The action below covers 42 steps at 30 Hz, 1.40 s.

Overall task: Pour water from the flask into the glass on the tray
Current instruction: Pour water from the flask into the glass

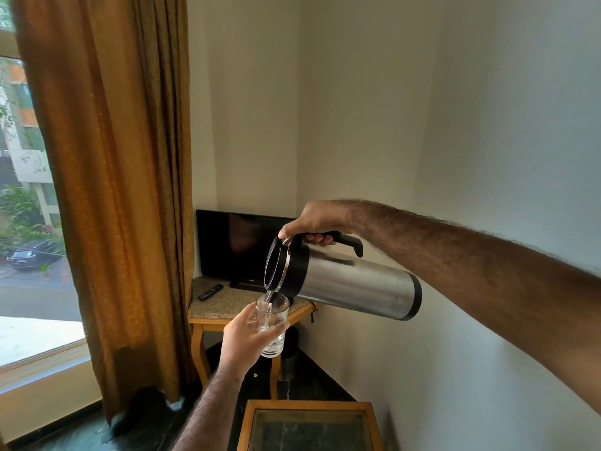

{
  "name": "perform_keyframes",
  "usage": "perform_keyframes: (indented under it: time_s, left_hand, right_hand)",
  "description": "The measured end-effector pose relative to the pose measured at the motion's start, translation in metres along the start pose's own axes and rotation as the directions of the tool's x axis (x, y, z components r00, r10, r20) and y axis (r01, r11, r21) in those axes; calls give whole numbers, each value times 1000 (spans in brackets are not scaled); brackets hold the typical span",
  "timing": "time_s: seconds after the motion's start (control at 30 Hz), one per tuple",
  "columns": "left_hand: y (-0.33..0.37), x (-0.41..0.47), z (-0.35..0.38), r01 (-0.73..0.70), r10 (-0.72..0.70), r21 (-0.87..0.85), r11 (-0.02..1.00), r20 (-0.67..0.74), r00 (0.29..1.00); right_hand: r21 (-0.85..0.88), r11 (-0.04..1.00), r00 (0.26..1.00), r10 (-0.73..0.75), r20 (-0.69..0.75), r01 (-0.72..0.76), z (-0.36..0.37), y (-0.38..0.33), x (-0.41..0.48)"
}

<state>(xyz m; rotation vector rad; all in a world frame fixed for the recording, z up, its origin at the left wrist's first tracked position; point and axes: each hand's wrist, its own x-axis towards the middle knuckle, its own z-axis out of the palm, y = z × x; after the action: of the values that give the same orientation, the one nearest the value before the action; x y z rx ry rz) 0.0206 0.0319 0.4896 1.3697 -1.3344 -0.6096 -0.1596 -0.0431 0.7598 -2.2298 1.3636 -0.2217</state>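
Observation:
My right hand (313, 224) grips the black handle of a steel flask (351, 284), which is tipped almost level with its black spout down to the left. A thin stream of water runs from the spout into a clear glass (272, 323). My left hand (247, 340) holds that glass in the air just under the spout, fingers wrapped round its side. A little water shows in the bottom of the glass. No tray is in view.
A corner table (224, 304) with a stone top carries a black TV (234, 245) and a remote (210, 291). A glass-topped wooden table (309, 424) stands near me below. A brown curtain (110, 190) and a window (29, 206) fill the left side; walls close in on the right.

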Motion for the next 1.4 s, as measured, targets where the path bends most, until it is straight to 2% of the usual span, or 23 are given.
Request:
perform_keyframes:
  time_s: [0.37,0.67,1.4]
  left_hand:
    - [-4,-1,-2,-20,20,-7,1000,-18,1000]
    - [3,-5,-5,-57,55,-31,998,-37,998]
    - [-6,0,-3,-13,14,31,999,-46,999]
  right_hand:
    - [-48,999,1000,8,-20,-9,-3,-5,2]
    - [-23,1000,1000,13,23,-12,-3,-7,3]
    - [-56,998,998,32,47,-29,-2,-4,7]
